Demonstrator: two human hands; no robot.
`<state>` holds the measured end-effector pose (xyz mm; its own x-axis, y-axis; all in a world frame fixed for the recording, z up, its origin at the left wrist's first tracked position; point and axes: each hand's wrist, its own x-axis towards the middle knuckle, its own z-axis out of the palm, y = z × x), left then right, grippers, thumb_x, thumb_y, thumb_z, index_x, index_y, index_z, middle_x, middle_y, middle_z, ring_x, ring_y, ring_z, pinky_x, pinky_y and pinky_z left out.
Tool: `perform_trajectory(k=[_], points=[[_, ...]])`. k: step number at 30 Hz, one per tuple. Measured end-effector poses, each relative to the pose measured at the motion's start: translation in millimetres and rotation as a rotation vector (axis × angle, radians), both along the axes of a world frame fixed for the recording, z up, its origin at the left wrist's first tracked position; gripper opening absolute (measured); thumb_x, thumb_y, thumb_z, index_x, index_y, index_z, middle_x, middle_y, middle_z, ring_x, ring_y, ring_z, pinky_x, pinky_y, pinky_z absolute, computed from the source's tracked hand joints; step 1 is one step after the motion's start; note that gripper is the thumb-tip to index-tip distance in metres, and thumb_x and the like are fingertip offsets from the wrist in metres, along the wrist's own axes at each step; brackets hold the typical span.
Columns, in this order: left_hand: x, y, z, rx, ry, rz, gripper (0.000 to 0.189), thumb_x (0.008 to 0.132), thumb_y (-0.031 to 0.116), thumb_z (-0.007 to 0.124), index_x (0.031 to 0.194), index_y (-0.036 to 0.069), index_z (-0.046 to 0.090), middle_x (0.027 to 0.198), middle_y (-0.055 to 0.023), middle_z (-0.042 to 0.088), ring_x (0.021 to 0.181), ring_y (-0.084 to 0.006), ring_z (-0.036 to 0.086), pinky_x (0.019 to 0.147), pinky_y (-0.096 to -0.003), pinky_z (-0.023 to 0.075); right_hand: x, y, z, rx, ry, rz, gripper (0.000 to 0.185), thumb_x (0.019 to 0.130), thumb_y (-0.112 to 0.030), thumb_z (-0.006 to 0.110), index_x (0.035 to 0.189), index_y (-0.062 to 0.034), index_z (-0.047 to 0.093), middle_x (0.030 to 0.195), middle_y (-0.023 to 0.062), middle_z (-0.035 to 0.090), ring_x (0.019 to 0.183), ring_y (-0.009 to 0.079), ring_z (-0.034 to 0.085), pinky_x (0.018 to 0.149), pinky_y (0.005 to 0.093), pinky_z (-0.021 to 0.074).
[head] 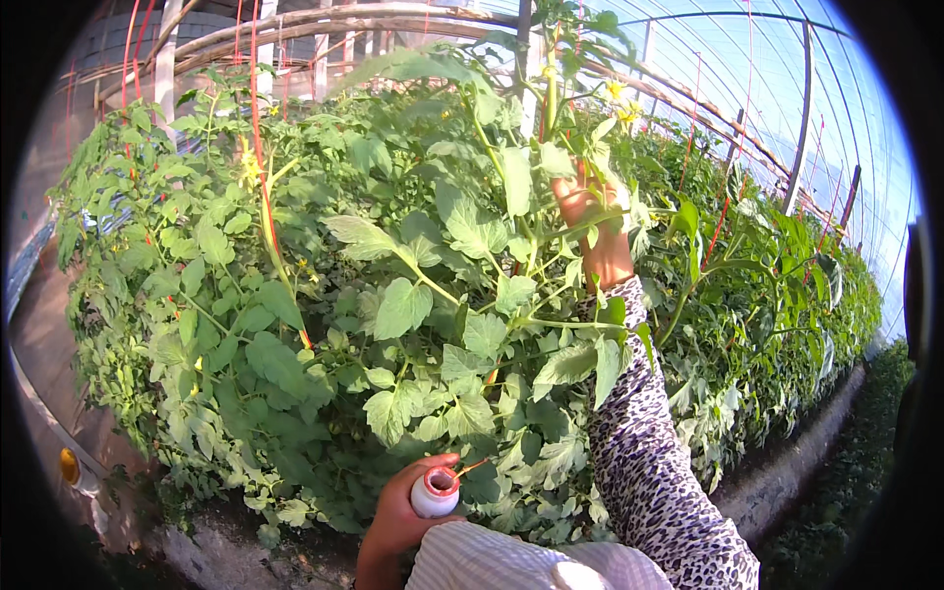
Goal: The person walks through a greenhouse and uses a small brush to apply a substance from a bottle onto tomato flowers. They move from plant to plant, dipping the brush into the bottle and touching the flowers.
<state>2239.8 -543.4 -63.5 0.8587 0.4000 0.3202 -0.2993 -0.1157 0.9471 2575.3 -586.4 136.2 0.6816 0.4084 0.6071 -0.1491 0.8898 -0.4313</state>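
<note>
My left hand [404,505] is closed around a small white bottle [434,503] whose open mouth is rimmed with red. A thin stick [472,467] with a reddish tip points out to the right beside the bottle's mouth. My right hand [590,199], in a leopard-print sleeve [641,435], is raised among the upper leaves of a tomato plant [483,228], close to its stem. Leaves partly cover its fingers, so whether it grips anything cannot be told. Yellow tomato flowers [622,101] stand just above this hand.
Dense tomato plants [280,369] fill both sides, tied up with red strings [258,147]. Wooden poles [799,118] and a clear film roof [737,51] stand behind. A concrete edge [796,457] runs along the lower right. A yellow object [70,466] lies at the far left.
</note>
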Motion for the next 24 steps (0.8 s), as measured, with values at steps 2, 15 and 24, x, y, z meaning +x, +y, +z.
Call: perform_trajectory(k=[2,15,24], points=[[-4,2,15,-0.083,0.045,0.028,0.054,0.056,0.004,0.082,0.104,0.000,0.057,0.121,-0.0153,0.054,0.113,-0.0230,0.051,0.095,-0.0354,0.0397,15,5,4,-0.101,-0.009,-0.076,0.028,0.095,-0.018,0.040,0.118,-0.0016,0.044,0.115,0.0162,0.056,0.100,0.0274,0.057,0.089,0.0387,0.0478],[49,-27,3,0.014,0.002,-0.242,0.052,0.057,0.008,0.083,0.101,0.001,0.057,0.122,-0.0161,0.054,0.113,-0.0234,0.052,0.094,-0.0342,0.0401,-80,-267,-103,-1.523,-1.137,-0.799,0.012,0.078,-0.007,0.061,0.085,0.0028,0.059,0.072,0.0124,0.061,0.064,0.0226,0.062,0.061,0.0302,0.0502],[55,-41,11,0.065,0.047,-0.273,0.048,0.064,0.013,0.079,0.105,0.002,0.057,0.122,-0.0149,0.053,0.113,-0.0236,0.051,0.096,-0.0344,0.0376,-35,-190,38,-0.662,-0.937,-1.202,0.014,0.088,-0.007,0.055,0.096,0.0034,0.060,0.084,0.0036,0.062,0.078,0.0079,0.057,0.070,0.0223,0.0453]])
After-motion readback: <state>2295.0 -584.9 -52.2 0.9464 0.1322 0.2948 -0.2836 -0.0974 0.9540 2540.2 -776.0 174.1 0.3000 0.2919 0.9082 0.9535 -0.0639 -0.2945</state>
